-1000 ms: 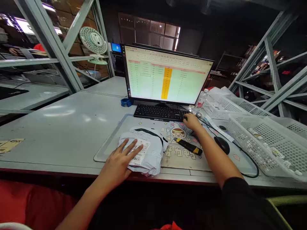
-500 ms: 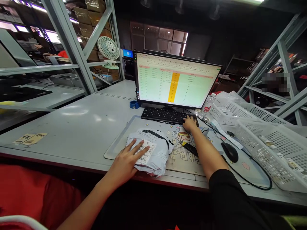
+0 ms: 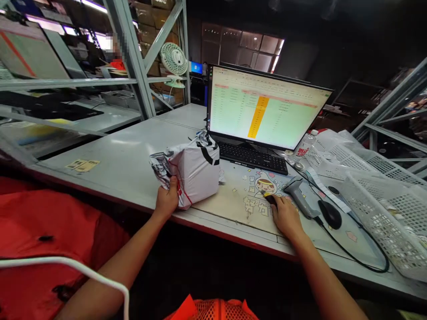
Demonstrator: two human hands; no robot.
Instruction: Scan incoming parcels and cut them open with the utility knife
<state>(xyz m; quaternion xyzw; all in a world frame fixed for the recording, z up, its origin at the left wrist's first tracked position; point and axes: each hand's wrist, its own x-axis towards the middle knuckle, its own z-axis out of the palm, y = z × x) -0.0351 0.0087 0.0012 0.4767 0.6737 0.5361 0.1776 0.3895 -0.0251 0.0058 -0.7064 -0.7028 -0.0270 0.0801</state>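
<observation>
My left hand (image 3: 167, 198) is closed on the left edge of a white plastic mailing parcel (image 3: 202, 175), thumb on the near side. The parcel stands tilted up at the desk's front edge, its crumpled silver-grey end to the left and a red line along its side. My right hand (image 3: 287, 216) is closed over a black and yellow utility knife (image 3: 268, 197), which lies on the printed desk mat (image 3: 233, 206); most of its handle is hidden under the fingers. Just right of that hand lies a grey barcode scanner (image 3: 302, 199) with a black cable.
Behind the mat are a black keyboard (image 3: 253, 158) and a monitor (image 3: 267, 106) with a spreadsheet. A black mouse (image 3: 330, 214) lies at the right, beside white perforated baskets (image 3: 373, 209). A small fan (image 3: 174, 58) is fixed to the metal frame (image 3: 128, 58). Red fabric (image 3: 43, 222) hangs at lower left.
My left hand has gone from lying flat on the parcel to gripping its edge, and the parcel is now tipped up. My right hand has moved from the keyboard to the utility knife.
</observation>
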